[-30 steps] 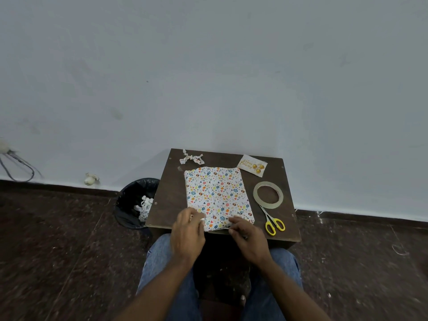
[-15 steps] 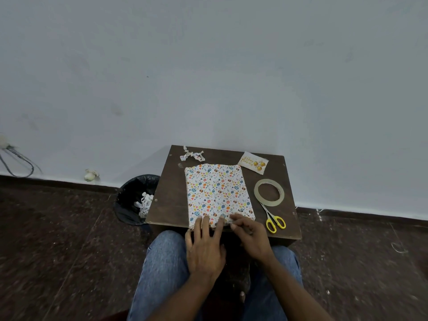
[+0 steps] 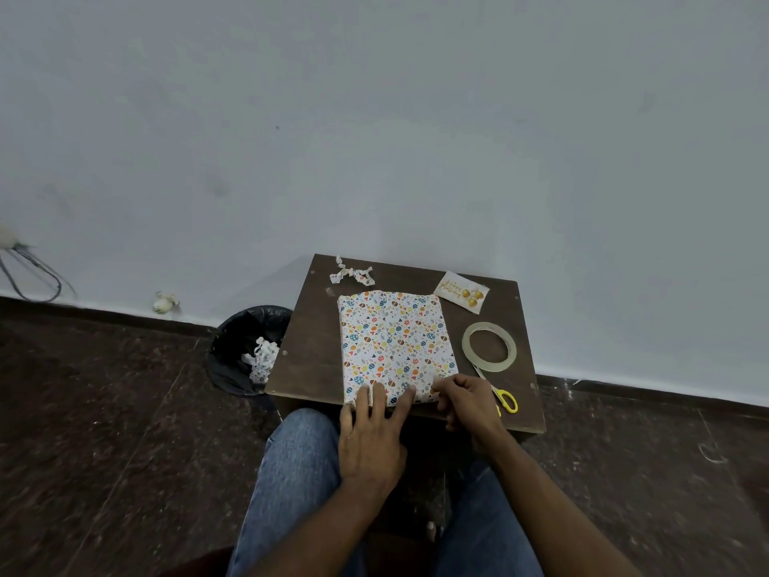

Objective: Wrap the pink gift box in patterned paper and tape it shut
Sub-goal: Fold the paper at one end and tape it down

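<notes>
The wrapped box [image 3: 395, 343] lies flat in the middle of the small brown table [image 3: 310, 351]. The left hand [image 3: 371, 441] presses its near edge with straight fingers. The right hand [image 3: 466, 403] pinches the paper at its near right corner. The tape roll [image 3: 489, 346] and scissors [image 3: 501, 396] sit right of the box.

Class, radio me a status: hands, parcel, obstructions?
Left hand flat on wrapped box, near edge. Right hand pinching its near-right corner. Nothing obstructing.

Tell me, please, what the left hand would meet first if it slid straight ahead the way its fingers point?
The left hand already rests flat on the wrapped box; going straight on, it would likely run along the paper top toward the crumpled paper scrap at the table's far edge.
</notes>
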Demonstrator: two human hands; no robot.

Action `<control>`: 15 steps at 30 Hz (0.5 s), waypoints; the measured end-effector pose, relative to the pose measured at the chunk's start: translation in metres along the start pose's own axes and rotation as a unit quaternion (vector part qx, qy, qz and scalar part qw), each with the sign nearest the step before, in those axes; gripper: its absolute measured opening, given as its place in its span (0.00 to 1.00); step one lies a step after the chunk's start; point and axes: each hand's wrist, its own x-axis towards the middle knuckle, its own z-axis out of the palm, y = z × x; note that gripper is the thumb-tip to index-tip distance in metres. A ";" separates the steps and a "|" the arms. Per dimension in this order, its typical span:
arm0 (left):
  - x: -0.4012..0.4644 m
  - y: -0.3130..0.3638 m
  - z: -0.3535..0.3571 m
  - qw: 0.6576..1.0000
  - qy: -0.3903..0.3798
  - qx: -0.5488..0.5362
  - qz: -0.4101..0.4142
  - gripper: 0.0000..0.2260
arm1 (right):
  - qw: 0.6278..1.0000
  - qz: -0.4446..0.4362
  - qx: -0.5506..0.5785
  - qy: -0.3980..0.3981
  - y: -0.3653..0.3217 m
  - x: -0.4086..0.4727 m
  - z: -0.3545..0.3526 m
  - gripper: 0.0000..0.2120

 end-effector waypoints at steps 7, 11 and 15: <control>0.001 -0.003 -0.001 1.000 -0.014 0.001 0.003 0.46 | 0.998 0.054 -0.032 0.021 -0.004 0.009 0.002 0.09; 0.001 -0.003 -0.001 1.000 -0.019 0.003 0.007 0.46 | 0.996 0.060 -0.051 0.031 -0.006 0.013 0.003 0.09; 0.001 -0.005 -0.002 1.000 -0.025 0.007 0.014 0.47 | 0.995 0.058 -0.066 0.047 -0.007 0.020 0.005 0.11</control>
